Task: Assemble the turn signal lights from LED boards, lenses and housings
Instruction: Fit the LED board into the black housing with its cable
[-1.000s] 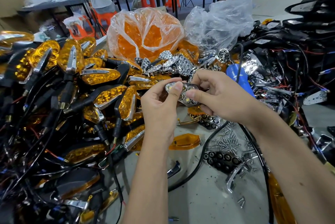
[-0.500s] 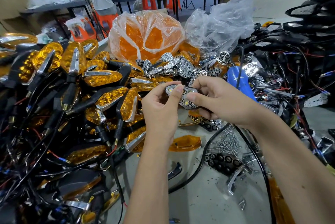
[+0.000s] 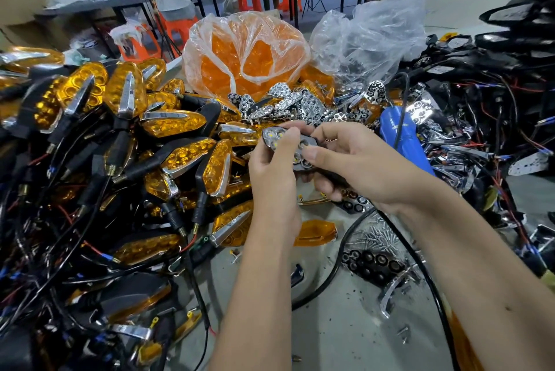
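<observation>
In the head view, at mid-frame, the left hand and the right hand both pinch one black housing with a chrome reflector in it, fingers curled round its edges. Finished amber turn signals are heaped at the left; a bag of amber lenses sits above the hands.

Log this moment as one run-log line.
stage: seating reflector | left hand: pinching LED unit | right hand: gripping same unit | loose amber lens: on table

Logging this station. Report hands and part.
Left hand and right hand both pinch the housing, reflector seated. No lens on. Nothing blocking.
</observation>
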`<act>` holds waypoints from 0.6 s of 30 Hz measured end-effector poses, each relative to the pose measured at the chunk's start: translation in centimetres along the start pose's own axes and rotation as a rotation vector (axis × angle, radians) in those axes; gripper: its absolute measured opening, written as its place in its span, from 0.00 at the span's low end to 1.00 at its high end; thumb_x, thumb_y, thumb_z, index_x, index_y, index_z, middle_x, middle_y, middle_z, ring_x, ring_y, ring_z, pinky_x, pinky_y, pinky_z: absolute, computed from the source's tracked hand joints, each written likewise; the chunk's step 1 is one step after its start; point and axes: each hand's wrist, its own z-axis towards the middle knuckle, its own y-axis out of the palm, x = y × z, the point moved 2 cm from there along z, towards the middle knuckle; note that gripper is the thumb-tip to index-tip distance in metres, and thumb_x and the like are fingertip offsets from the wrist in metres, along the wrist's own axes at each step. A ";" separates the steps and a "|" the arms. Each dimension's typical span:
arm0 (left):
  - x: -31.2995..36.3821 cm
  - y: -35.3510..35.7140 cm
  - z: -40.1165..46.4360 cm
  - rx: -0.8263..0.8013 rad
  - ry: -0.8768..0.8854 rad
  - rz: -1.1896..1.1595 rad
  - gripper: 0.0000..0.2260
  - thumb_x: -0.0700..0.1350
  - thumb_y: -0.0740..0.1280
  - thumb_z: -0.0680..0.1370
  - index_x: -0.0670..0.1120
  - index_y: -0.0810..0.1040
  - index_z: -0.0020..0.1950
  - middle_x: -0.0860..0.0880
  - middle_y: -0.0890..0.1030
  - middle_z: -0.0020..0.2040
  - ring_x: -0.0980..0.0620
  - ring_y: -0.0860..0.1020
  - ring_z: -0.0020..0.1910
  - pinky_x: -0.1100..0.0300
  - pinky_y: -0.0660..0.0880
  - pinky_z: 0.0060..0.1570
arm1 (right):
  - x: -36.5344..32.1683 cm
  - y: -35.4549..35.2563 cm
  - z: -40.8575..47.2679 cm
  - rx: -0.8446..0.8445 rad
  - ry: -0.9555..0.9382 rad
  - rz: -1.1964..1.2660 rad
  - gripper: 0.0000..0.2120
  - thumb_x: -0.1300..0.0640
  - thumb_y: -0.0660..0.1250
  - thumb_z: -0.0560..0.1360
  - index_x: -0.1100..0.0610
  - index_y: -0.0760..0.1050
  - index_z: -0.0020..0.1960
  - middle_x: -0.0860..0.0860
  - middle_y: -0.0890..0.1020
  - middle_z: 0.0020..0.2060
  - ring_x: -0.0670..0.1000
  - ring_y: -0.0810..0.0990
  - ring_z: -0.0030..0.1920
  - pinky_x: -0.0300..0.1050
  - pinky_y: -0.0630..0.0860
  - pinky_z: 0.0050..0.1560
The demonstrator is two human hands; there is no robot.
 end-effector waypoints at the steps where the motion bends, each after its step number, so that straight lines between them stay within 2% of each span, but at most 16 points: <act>1: 0.1 0.1 -0.2 -0.009 -0.028 -0.064 0.11 0.46 0.68 0.81 0.43 0.81 0.60 0.44 0.85 0.53 0.45 0.79 0.34 0.56 0.74 0.28 | 0.0 0.5 0.1 0.000 0.003 0.035 0.12 0.61 0.65 0.84 0.71 0.71 0.54 0.66 0.77 0.32 0.57 0.73 0.29 0.43 0.72 0.27; 3: 0.3 0.1 -0.4 -0.060 -0.061 -0.187 0.11 0.47 0.64 0.82 0.45 0.79 0.62 0.46 0.86 0.59 0.52 0.75 0.23 0.64 0.69 0.20 | -0.1 1.6 0.4 -0.007 0.023 0.099 0.13 0.61 0.65 0.85 0.73 0.72 0.56 0.60 0.79 0.30 0.55 0.76 0.28 0.42 0.75 0.27; 4: 0.4 0.0 -0.5 -0.085 -0.082 -0.234 0.11 0.47 0.62 0.83 0.48 0.79 0.61 0.48 0.86 0.60 0.54 0.76 0.22 0.66 0.66 0.19 | -0.1 2.1 0.4 -0.019 0.040 0.130 0.11 0.61 0.65 0.85 0.71 0.73 0.55 0.58 0.80 0.30 0.54 0.78 0.27 0.43 0.77 0.27; 5: 0.6 -0.2 -0.5 -0.102 -0.107 -0.272 0.10 0.47 0.60 0.84 0.49 0.80 0.60 0.48 0.86 0.60 0.54 0.80 0.27 0.67 0.66 0.19 | -0.1 2.6 0.4 -0.031 0.062 0.156 0.09 0.61 0.65 0.84 0.69 0.74 0.53 0.59 0.81 0.30 0.53 0.79 0.27 0.44 0.80 0.27; 7: 0.7 -0.4 -0.4 -0.090 -0.133 -0.314 0.10 0.45 0.58 0.84 0.50 0.79 0.59 0.48 0.87 0.59 0.50 0.87 0.47 0.62 0.73 0.28 | -0.1 3.2 0.4 -0.029 0.109 0.169 0.08 0.61 0.66 0.84 0.66 0.75 0.49 0.61 0.81 0.31 0.54 0.80 0.27 0.46 0.82 0.29; 9: 0.8 -0.6 -0.2 -0.067 -0.134 -0.354 0.09 0.40 0.58 0.84 0.47 0.77 0.56 0.48 0.87 0.55 0.48 0.86 0.56 0.56 0.81 0.41 | -0.1 3.2 0.4 -0.010 0.138 0.110 0.11 0.59 0.68 0.83 0.67 0.75 0.47 0.62 0.81 0.31 0.55 0.81 0.27 0.48 0.81 0.29; 11: 0.9 -0.6 -0.1 -0.053 -0.136 -0.394 0.09 0.37 0.57 0.83 0.46 0.76 0.53 0.46 0.87 0.52 0.45 0.86 0.57 0.51 0.83 0.48 | -0.1 2.8 0.4 0.011 0.142 0.007 0.17 0.56 0.71 0.82 0.72 0.74 0.48 0.66 0.83 0.35 0.57 0.81 0.30 0.52 0.82 0.33; 13: 1.0 -0.6 -0.1 -0.058 -0.148 -0.428 0.09 0.35 0.58 0.82 0.45 0.75 0.50 0.44 0.86 0.47 0.42 0.86 0.57 0.50 0.84 0.47 | -0.2 2.3 0.4 0.024 0.106 -0.136 0.21 0.53 0.72 0.81 0.73 0.76 0.50 0.67 0.81 0.36 0.55 0.78 0.32 0.54 0.78 0.35; 16: 0.9 -0.5 0.1 -0.113 -0.173 -0.490 0.08 0.34 0.59 0.80 0.45 0.75 0.49 0.45 0.83 0.43 0.40 0.85 0.59 0.47 0.84 0.49 | -0.6 1.7 0.3 0.026 0.038 -0.330 0.23 0.47 0.69 0.82 0.69 0.79 0.46 0.52 0.72 0.27 0.46 0.68 0.25 0.37 0.65 0.27; 18: 0.8 -0.4 0.1 -0.128 -0.181 -0.484 0.07 0.35 0.60 0.77 0.44 0.74 0.50 0.43 0.85 0.47 0.38 0.84 0.60 0.42 0.82 0.57 | -0.9 1.4 0.2 0.055 0.039 -0.423 0.25 0.44 0.65 0.83 0.65 0.81 0.42 0.49 0.76 0.24 0.47 0.75 0.22 0.40 0.72 0.24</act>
